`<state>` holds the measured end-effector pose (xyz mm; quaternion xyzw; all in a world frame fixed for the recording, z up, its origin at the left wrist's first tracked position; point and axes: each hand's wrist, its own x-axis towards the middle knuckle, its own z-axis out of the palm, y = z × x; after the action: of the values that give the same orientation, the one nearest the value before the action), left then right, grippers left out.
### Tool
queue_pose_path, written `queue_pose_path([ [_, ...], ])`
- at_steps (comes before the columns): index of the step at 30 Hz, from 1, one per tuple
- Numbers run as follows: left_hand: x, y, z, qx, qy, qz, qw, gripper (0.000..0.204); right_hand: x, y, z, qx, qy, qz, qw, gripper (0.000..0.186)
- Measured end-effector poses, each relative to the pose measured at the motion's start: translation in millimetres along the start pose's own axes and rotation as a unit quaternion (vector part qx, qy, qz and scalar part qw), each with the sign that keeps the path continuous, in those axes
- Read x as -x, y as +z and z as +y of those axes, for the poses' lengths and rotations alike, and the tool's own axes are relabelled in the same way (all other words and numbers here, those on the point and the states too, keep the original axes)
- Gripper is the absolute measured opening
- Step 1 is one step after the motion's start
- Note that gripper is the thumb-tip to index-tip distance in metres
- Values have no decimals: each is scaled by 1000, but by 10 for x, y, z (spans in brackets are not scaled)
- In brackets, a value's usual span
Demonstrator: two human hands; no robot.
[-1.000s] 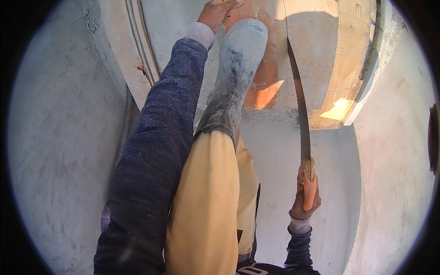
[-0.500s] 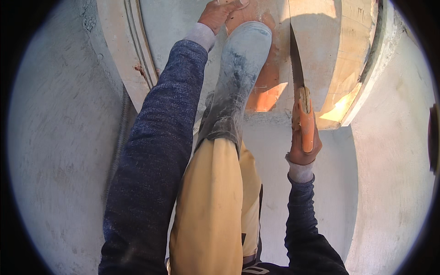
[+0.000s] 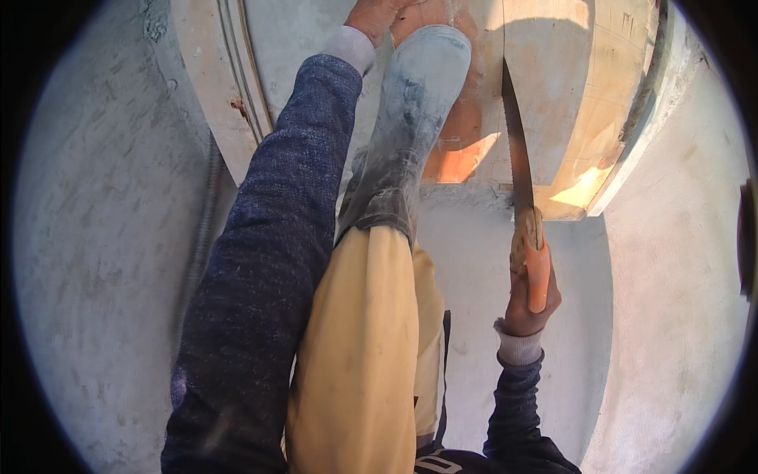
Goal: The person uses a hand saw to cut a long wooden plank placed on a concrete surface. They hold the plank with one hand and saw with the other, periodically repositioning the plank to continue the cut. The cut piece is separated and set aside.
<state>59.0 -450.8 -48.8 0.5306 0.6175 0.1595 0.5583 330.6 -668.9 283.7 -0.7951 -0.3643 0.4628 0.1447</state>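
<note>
My right hand (image 3: 533, 304) is closed around the orange handle of a handsaw (image 3: 519, 162). The saw's long, dark, toothed blade points away from me, its far end at a thin straight line in a pale wooden panel (image 3: 545, 87). My left hand (image 3: 374, 17) lies at the top edge of the view, on or beside a reddish-brown patch of the panel (image 3: 462, 118), partly cut off by the frame, its thumb stretched out. Between my hands, my dusty grey rubber boot (image 3: 426, 87) rests on the panel.
Ridged strips (image 3: 241, 71) run along the panel's left side. A curved pale border (image 3: 632, 150) bounds it at right. Rough plaster-like walls (image 3: 103, 237) rise on both sides, and a grey surface (image 3: 474, 261) lies below the panel's near edge. A dark object (image 3: 745, 237) shows at far right.
My right hand has drawn the saw back toward me, so more of the blade lies on the near side of the panel. My left hand sits slightly higher in view.
</note>
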Motion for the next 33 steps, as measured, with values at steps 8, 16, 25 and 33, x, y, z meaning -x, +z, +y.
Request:
queue_pose_path([
  [8,-53,38,188,59,-106,-30,992,42,-96,237,294,27,-51,22,998,44],
  [16,-145,190,-29,106,-101,61,987,44,-398,148,465,56,-28,-58,996,41],
  [25,-18,68,126,32,-38,-8,999,46,885,-263,221,70,122,51,989,42],
  [33,-155,47,-75,-160,65,-26,985,43,-738,403,533,-19,-66,4,998,35],
])
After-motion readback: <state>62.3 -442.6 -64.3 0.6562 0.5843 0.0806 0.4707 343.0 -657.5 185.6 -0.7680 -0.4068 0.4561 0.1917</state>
